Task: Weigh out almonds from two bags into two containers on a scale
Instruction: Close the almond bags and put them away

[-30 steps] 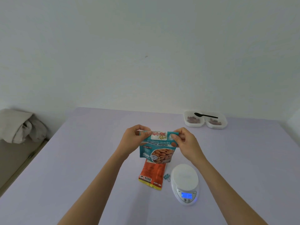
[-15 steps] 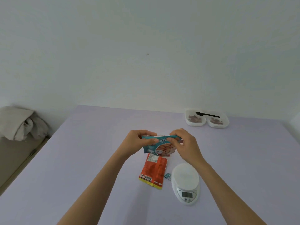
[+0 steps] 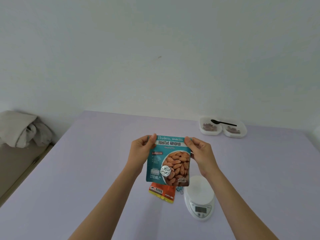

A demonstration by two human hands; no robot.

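plain white wall (image 3: 155,49), lavender table (image 3: 86,170), crumpled grey cloth (image 3: 20,130)

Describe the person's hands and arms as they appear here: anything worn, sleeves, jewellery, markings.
Both forearms are bare right down to the frame's bottom edge; no sleeve shows. The left hand and right hand wear no gloves, and no rings, watch or bracelet are visible on the fingers or wrists. Fingernails look short and unpainted. No tattoos, bandages or other markings can be seen.

Probably a home: plain wall (image 3: 155,49), crumpled laundry (image 3: 22,130) beside lilac table (image 3: 86,170).
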